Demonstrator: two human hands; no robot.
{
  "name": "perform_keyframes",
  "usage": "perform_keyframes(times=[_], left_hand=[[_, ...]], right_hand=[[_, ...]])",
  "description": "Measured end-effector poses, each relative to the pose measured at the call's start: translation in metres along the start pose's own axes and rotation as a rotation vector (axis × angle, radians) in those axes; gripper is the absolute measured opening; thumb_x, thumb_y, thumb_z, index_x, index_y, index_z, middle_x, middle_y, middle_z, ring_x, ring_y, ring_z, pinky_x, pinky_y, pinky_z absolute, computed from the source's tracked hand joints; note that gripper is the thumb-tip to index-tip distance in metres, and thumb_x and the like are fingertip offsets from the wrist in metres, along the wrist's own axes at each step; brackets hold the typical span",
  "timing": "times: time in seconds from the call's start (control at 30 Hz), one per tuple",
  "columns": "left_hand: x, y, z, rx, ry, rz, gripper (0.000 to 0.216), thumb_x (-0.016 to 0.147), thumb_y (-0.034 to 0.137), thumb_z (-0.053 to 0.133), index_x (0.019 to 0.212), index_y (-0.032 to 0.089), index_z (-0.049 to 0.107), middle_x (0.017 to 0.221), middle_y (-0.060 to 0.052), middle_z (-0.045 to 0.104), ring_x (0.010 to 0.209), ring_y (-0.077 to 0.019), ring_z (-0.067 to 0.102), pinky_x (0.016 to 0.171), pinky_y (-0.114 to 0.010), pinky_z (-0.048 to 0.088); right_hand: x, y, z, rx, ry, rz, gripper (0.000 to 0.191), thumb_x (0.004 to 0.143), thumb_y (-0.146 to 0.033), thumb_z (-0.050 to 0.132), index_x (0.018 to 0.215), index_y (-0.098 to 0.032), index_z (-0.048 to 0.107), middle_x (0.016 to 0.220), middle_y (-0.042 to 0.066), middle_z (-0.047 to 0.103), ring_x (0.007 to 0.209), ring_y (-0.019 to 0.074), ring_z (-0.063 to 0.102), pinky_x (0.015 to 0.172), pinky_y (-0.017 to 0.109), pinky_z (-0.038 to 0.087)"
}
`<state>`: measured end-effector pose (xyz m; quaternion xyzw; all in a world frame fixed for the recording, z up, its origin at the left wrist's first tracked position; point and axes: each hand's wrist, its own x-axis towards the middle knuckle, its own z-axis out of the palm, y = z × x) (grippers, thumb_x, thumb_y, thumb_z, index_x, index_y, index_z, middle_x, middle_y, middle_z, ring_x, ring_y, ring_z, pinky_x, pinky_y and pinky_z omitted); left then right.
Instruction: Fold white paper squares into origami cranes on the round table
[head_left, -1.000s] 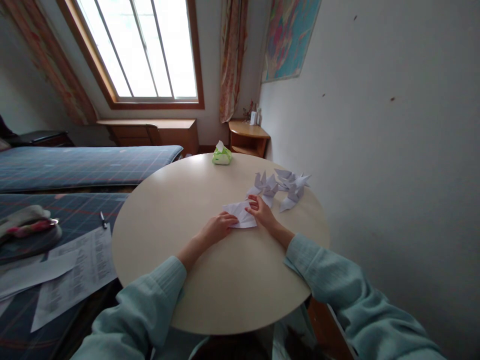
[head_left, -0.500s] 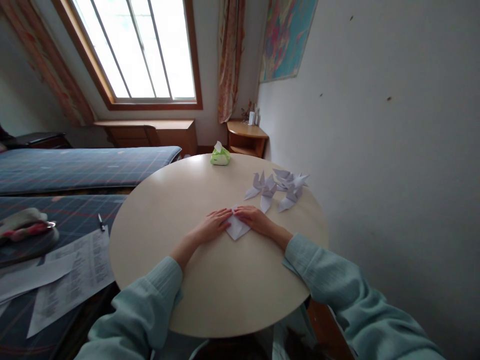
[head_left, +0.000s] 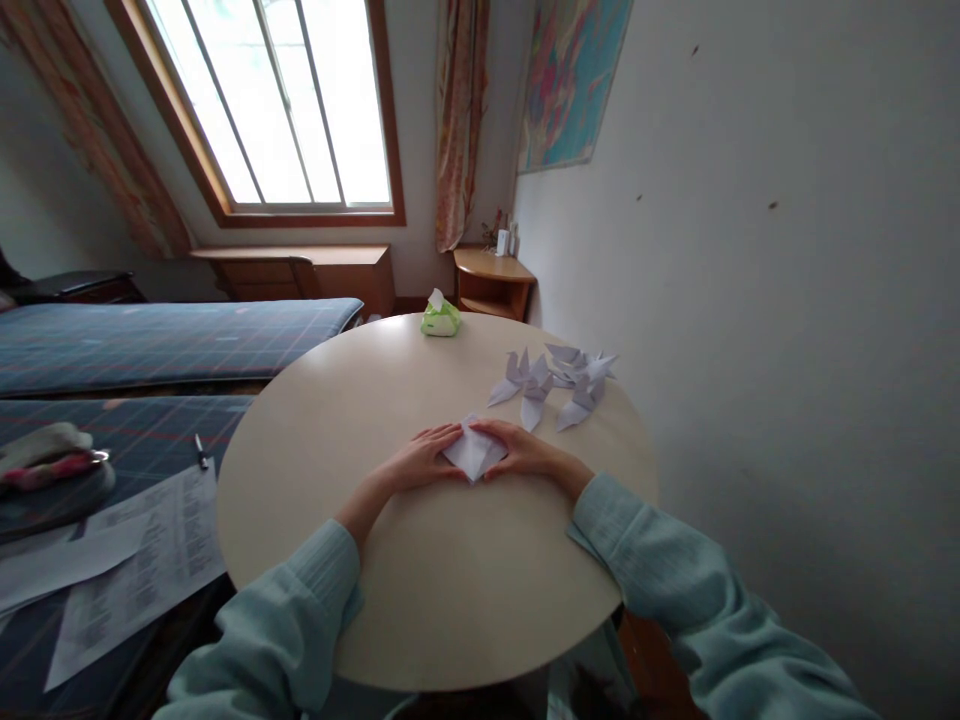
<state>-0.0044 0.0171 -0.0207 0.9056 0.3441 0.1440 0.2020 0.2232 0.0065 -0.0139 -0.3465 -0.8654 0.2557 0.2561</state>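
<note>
A folded white paper point(head_left: 472, 452) lies on the round beige table point(head_left: 420, 590), shaped like a small diamond. My left hand point(head_left: 421, 460) rests against its left side, fingers curled onto the paper's edge. Against the right side sits my right hand point(head_left: 517, 450), fingers bent over the fold and gripping it. Both hands pinch the paper between them. Both arms wear light teal sleeves.
Several finished white paper birds point(head_left: 555, 380) lie on the table's far right. A green tissue pack point(head_left: 441, 318) sits at the far edge. Left of the table is a bed with printed sheets point(head_left: 127, 570) and a pen point(head_left: 201, 452). A wall stands close on the right.
The paper went from a wider flat shape to a small diamond. Both hands moved together over it, then curled around its sides. The view shifted slightly.
</note>
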Motion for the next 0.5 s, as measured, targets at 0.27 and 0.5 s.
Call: perform_keyframes(times=[0.27,0.5], left_hand=[[-0.002,0.000,-0.003,-0.034,0.001,-0.001,0.067,0.073,0.055,0.047,0.129,0.021,0.034,0.136,-0.009,0.033,0.126,-0.0212,0.027,0.104,-0.037,0.020],[0.003,0.012,-0.001,0.014,0.134,0.035,0.050,0.088,0.042,0.021,0.116,0.013,0.052,0.122,-0.009,0.051,0.117,-0.0187,0.041,0.100,-0.032,0.029]], right_hand=[[-0.002,-0.002,-0.002,0.056,-0.011,0.000,0.064,0.066,-0.045,0.062,0.122,-0.020,0.045,0.128,0.008,0.045,0.120,0.0233,0.038,0.102,0.040,0.027],[0.001,0.005,0.004,0.056,0.017,0.041,0.047,0.081,-0.044,0.042,0.115,-0.013,0.052,0.120,0.011,0.052,0.115,0.0210,0.043,0.099,0.036,0.031]])
